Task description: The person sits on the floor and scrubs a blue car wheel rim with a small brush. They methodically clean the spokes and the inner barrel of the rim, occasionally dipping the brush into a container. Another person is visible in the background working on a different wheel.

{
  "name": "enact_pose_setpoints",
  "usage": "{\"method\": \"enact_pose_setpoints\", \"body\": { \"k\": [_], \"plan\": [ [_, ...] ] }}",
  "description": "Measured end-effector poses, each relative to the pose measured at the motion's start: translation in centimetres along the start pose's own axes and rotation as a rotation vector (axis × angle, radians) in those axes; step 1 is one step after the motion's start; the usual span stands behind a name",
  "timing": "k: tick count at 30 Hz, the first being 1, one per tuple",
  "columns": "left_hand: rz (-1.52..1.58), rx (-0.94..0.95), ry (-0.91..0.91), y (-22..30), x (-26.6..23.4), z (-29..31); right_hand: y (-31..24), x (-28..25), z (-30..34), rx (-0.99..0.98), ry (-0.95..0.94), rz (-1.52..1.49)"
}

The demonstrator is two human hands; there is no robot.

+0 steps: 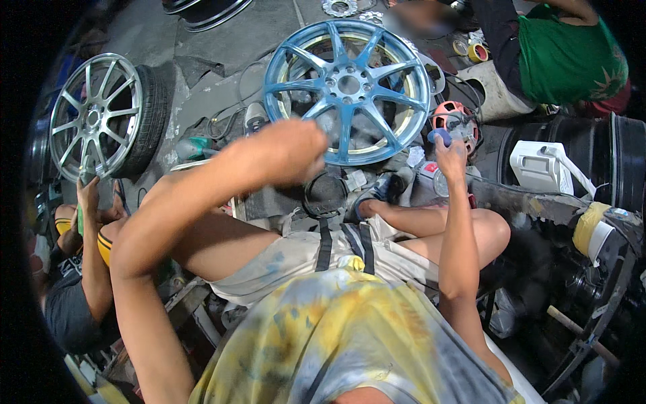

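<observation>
A blue-streaked multi-spoke wheel rim (346, 128) leans in front of me, its face toward me. My left hand (294, 153) is over the rim's lower left edge, smeared by motion. Its fingers look curled into a fist, and whatever they may hold is hidden. At the rim's lower right, my right hand (451, 158) is raised, its fingers closed round a small rounded blue-purple object (439, 137) whose kind I cannot make out. Below the rim, between my legs, sits a dark round object (326, 194).
A silver wheel (94, 118) with a tyre stands at left, where another person's hand (87, 195) holds a tool. A person in green (572, 60) sits at upper right. A coral-red power tool (456, 124), a white box (540, 165) and tape rolls (478, 53) lie to the right.
</observation>
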State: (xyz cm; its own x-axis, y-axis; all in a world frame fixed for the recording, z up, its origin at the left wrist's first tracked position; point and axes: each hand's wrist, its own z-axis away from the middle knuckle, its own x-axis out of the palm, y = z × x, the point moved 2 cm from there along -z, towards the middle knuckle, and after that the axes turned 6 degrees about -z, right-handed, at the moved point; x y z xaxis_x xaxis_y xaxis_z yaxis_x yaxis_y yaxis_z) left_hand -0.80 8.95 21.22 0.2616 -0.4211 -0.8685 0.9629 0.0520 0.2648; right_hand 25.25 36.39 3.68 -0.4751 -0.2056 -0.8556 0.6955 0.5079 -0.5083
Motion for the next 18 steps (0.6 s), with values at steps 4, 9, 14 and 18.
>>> {"method": "enact_pose_setpoints", "body": {
  "k": [4, 9, 14, 18],
  "plan": [
    [-0.046, -0.202, 0.26, -9.4, 2.5, -5.8, -2.2, 1.4, 0.1, 0.09, -0.029, -0.143],
    [-0.019, -0.464, 0.482, -13.4, 12.0, -10.9, -2.2, 1.6, 0.1, 0.094, 0.004, -0.136],
    [-0.08, -0.642, 0.549, -6.7, 14.7, -17.5, -1.5, 1.7, 0.8, 0.135, -0.051, -0.154],
    [0.124, -0.646, 0.599, -3.0, 15.6, -22.2, -1.8, 2.7, 0.4, 0.076, -0.007, -0.178]
  ]
}}
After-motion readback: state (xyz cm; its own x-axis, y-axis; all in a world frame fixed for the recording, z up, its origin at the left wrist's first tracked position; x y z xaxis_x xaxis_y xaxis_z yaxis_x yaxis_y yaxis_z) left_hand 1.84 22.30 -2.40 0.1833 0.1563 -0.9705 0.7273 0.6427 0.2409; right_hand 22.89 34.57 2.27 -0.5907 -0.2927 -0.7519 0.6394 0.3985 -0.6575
